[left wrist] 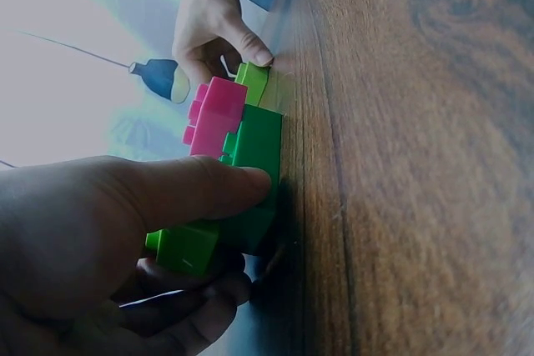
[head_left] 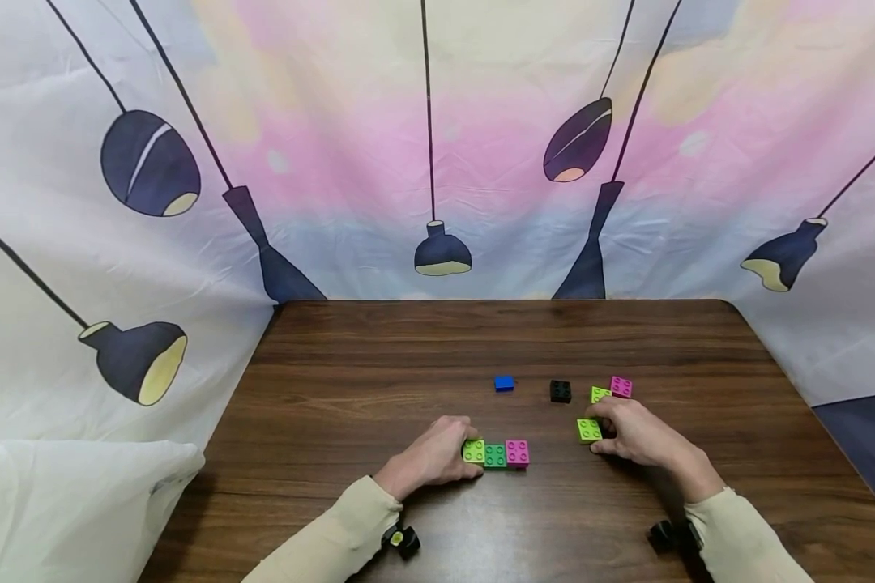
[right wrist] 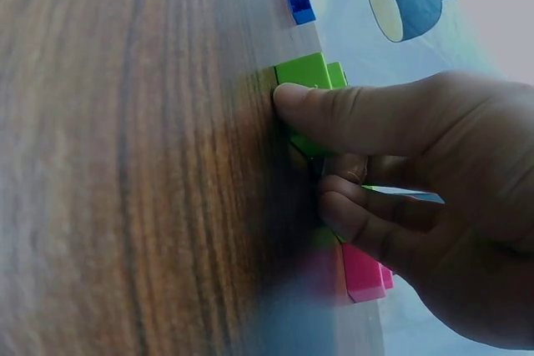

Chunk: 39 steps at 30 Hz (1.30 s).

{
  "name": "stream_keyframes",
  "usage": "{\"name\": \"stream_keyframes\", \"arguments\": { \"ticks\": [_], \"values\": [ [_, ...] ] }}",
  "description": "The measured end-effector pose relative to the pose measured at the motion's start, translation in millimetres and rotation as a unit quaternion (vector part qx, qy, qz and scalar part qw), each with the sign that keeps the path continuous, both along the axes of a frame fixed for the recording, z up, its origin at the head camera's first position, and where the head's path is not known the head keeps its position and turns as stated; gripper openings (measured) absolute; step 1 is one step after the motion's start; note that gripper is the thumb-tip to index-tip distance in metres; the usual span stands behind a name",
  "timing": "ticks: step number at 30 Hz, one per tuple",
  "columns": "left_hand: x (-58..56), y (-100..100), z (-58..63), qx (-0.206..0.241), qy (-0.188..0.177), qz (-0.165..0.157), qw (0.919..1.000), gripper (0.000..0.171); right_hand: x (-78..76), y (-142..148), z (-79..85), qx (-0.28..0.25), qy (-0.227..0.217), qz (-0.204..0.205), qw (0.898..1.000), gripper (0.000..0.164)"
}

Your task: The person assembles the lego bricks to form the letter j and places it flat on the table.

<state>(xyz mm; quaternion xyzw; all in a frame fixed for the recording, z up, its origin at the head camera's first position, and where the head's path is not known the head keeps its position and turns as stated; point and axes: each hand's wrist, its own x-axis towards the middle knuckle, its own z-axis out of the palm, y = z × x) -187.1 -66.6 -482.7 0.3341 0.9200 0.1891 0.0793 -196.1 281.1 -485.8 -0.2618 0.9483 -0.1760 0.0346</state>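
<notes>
My left hand (head_left: 437, 453) grips a joined row of toy building bricks by its left end, thumb along the near side. In that row a lime brick (head_left: 474, 451) and a pink brick (head_left: 517, 453) sit on top of a green brick (left wrist: 260, 143), which shows between them. To the right, my right hand (head_left: 638, 431) pinches a separate lime brick (head_left: 589, 431) that stands on the table, its thumb on the near side in the right wrist view. Just behind those fingers are another lime brick (head_left: 600, 394), partly hidden, and a pink brick (head_left: 621, 386).
A blue brick (head_left: 504, 384) and a black brick (head_left: 561, 392) lie farther back on the brown wooden table (head_left: 379, 340). A patterned cloth (head_left: 350, 162) with printed lamps hangs behind the table. White cloth (head_left: 80, 502) bulges at the left side.
</notes>
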Motion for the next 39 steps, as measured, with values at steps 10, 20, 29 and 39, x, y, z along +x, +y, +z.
{"name": "stream_keyframes", "arguments": {
  "ticks": [10, 20, 29, 39],
  "values": [
    [-0.5, 0.1, 0.3, -0.003, -0.002, 0.0, 1.0, 0.039, 0.6, -0.5, -3.7, -0.012, 0.008, -0.004, 1.0, 0.041],
    [-0.4, 0.2, 0.8, -0.005, -0.005, 0.002, 1.0, 0.041, -1.5, -0.1, -5.1, -0.008, 0.026, -0.012, 1.0, 0.035],
    [-0.2, -0.6, -0.6, -0.002, 0.005, -0.005, 1.0, 0.039, -1.4, 1.2, -6.7, -0.019, 0.027, -0.009, 0.999, 0.032],
    [-1.2, -0.6, 0.4, 0.001, 0.007, -0.007, 1.0, 0.038, -3.2, 2.0, -6.4, -0.026, 0.024, -0.003, 0.999, 0.031]
  ]
}}
